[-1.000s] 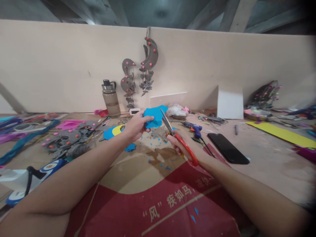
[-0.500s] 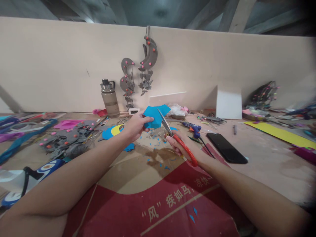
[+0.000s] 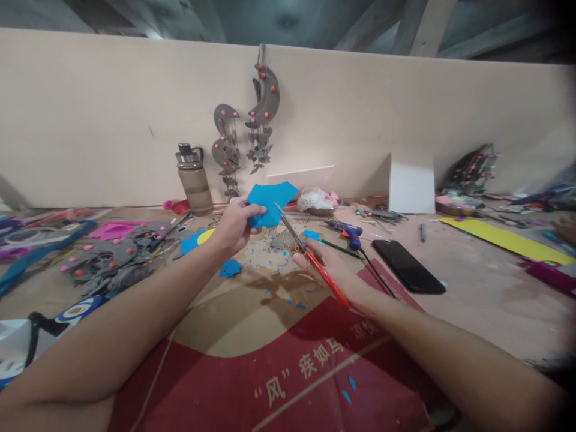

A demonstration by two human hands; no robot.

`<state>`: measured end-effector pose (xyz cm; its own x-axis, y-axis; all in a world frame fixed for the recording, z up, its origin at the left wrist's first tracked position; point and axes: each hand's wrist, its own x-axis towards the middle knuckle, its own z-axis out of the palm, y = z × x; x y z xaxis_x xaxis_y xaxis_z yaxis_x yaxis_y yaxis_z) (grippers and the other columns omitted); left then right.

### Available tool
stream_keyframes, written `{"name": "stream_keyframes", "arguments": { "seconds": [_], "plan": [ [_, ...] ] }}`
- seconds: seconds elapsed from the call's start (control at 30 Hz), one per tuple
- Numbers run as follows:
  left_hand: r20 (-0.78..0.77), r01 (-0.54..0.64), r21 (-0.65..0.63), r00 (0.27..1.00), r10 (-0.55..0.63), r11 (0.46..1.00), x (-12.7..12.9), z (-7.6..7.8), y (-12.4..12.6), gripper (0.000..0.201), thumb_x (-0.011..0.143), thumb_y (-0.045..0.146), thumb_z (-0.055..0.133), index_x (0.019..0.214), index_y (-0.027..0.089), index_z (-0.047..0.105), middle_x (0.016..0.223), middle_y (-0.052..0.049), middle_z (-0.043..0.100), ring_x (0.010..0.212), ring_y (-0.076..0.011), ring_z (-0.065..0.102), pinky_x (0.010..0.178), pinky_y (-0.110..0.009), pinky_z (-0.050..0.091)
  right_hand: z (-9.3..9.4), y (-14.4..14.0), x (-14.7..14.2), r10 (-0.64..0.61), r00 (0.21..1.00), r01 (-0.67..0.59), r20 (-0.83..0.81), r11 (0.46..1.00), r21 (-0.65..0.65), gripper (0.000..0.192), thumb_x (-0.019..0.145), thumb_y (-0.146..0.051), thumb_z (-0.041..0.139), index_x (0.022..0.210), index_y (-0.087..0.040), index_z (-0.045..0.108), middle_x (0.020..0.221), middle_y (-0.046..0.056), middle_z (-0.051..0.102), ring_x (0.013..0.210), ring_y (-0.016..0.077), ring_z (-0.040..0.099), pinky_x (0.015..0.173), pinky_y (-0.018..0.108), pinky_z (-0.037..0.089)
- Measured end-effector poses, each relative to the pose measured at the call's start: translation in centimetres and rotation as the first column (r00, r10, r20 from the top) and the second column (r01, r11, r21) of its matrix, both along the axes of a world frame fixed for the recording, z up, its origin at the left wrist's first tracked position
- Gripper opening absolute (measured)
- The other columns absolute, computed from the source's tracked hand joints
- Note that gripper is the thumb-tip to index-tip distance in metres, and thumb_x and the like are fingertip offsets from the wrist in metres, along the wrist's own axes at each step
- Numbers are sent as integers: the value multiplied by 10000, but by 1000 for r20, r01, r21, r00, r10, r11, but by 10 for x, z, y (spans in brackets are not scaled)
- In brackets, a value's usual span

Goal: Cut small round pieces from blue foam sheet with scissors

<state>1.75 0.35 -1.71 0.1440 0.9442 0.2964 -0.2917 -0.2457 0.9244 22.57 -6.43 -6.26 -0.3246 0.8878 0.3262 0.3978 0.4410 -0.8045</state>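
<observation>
Both bare arms stretched forward, hands raised side by side at mid-frame.

The left forearm runs up from the lower left corner, its wrist straight, and the left hand (image 3: pixel 234 226) is lifted with the thumb on top and the fingers (image 3: pixel 257 210) pinched closed, back of the hand turned toward the camera. The right forearm comes in from the lower right, and the right hand (image 3: pixel 330 273) sits a little lower and just beside the left one, knuckles up, its fingers curled closed in a grip. The two hands do not touch.
</observation>
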Motion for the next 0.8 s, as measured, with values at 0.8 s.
{"name": "stream_keyframes", "arguments": {
  "seconds": [0.8],
  "plan": [
    [-73, 108, 18, 992, -106, 994, 9, -6, -8, 239, 649, 210, 735, 797, 173, 550, 648, 46, 530, 478, -51, 446, 357, -151, 276, -9, 3, 1, 108, 949, -186, -297, 951, -249, 361, 881, -576, 556, 888, -231, 449, 617, -85, 354, 439, 64, 334, 400, 197, 276]
  ]
}}
